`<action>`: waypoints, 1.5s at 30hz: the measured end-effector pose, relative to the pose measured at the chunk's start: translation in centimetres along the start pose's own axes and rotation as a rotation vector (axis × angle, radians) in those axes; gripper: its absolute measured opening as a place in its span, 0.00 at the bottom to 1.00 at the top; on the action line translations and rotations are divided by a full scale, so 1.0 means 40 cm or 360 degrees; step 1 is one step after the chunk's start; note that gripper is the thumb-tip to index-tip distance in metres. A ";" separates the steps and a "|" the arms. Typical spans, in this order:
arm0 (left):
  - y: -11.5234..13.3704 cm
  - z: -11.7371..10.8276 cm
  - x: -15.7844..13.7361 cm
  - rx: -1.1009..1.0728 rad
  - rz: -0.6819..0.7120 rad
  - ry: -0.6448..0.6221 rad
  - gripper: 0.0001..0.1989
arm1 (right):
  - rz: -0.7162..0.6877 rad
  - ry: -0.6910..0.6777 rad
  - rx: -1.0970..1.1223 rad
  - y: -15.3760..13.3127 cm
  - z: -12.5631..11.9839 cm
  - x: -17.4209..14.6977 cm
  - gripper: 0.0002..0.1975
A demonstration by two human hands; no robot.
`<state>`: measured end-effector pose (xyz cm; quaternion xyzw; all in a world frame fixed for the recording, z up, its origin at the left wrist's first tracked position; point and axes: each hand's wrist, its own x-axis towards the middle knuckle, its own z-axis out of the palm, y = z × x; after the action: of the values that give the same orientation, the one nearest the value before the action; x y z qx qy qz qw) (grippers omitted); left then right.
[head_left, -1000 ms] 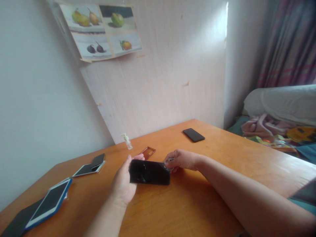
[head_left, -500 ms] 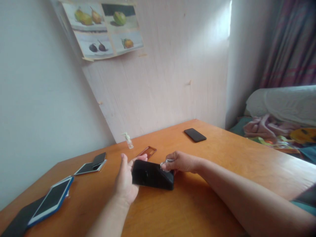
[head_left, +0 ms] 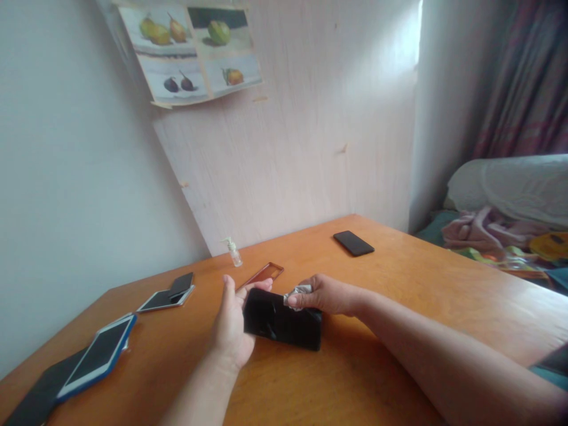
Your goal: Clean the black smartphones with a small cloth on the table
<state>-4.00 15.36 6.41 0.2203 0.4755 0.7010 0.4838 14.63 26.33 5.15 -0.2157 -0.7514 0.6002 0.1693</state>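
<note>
In the middle of the head view a black smartphone (head_left: 284, 325) lies tilted, its dark glossy face turned up toward me. My left hand (head_left: 235, 331) grips it at its left end, with the thumb pointing up and the fingers mostly hidden behind it. A crumpled whitish wipe or tissue (head_left: 296, 291) is pinched in my right hand (head_left: 326, 294) and touches the phone's far edge. Just beyond the phone, a reddish-brown phone case (head_left: 270, 271) rests on the table.
The wooden table (head_left: 355, 378) carries a small pump bottle (head_left: 235, 253), another black phone (head_left: 354, 243) at the back right, a blue-cased phone (head_left: 98, 357) on a dark flat item (head_left: 39, 387) at left, and a white-edged device (head_left: 162, 300) under a small dark one (head_left: 181, 285).
The wipe has slid left along the phone's far edge with my right hand. The phone has tilted slightly, its right end lower in view. The whole scene has shifted a little to the right.
</note>
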 end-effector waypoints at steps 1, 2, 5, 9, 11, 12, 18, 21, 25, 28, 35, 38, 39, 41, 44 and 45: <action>-0.001 -0.001 0.000 0.0000 0.0001 0.0002 0.34 | -0.0001 -0.0015 -0.0018 0.000 -0.003 -0.001 0.21; -0.002 -0.002 0.001 -0.0001 0.0001 0.0001 0.34 | -0.0002 -0.0030 -0.0033 0.001 -0.007 -0.002 0.20; -0.002 -0.002 0.000 0.0003 -0.0001 -0.0011 0.35 | 0.0002 -0.0058 -0.0041 -0.002 -0.011 -0.005 0.21; -0.004 0.006 -0.009 0.0021 -0.0020 -0.0029 0.35 | 0.0024 0.0023 -0.0001 -0.009 0.006 -0.006 0.22; -0.005 0.010 -0.014 0.0026 -0.0039 -0.0030 0.35 | 0.0023 0.0042 -0.0006 -0.009 0.011 -0.007 0.22; -0.006 0.011 -0.015 0.0025 -0.0044 -0.0034 0.35 | 0.0017 0.0027 -0.0006 -0.009 0.011 -0.007 0.22; -0.011 0.009 -0.014 0.0033 -0.0016 -0.0060 0.36 | 0.0023 -0.0007 0.0022 -0.015 0.016 -0.008 0.22; -0.016 0.009 -0.014 -0.0001 -0.0053 -0.0120 0.36 | 0.0036 0.0022 0.0037 -0.025 0.030 -0.009 0.23; -0.017 0.007 -0.013 -0.0049 -0.0114 -0.0130 0.35 | 0.0030 -0.0062 0.0055 -0.029 0.028 -0.015 0.23; -0.015 0.006 -0.013 -0.0046 -0.0111 -0.0094 0.35 | 0.0043 -0.0116 0.0017 -0.029 0.022 -0.017 0.22; -0.017 0.008 -0.014 -0.0089 -0.0186 -0.0181 0.35 | 0.0065 -0.0001 -0.0059 -0.026 0.031 -0.015 0.22; -0.016 0.009 -0.014 -0.0077 -0.0172 -0.0120 0.35 | 0.0009 -0.0094 -0.0022 -0.022 0.027 -0.015 0.21; -0.016 0.010 -0.014 -0.0073 -0.0167 -0.0118 0.35 | -0.0005 -0.0096 0.0006 -0.022 0.027 -0.015 0.21; -0.017 0.012 -0.015 -0.0078 -0.0179 -0.0147 0.35 | -0.0007 -0.0042 0.0038 -0.024 0.034 -0.012 0.22; -0.022 0.015 -0.018 -0.0116 -0.0243 -0.0233 0.34 | 0.0034 0.0050 0.0012 -0.030 0.046 -0.009 0.24; -0.023 0.015 -0.019 -0.0129 -0.0258 -0.0251 0.34 | 0.0042 0.0057 0.0004 -0.032 0.047 -0.009 0.24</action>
<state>-2.77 15.03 5.97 0.2160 0.4235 0.6587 0.5832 13.81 24.35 5.99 -0.2361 -0.7446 0.5993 0.1751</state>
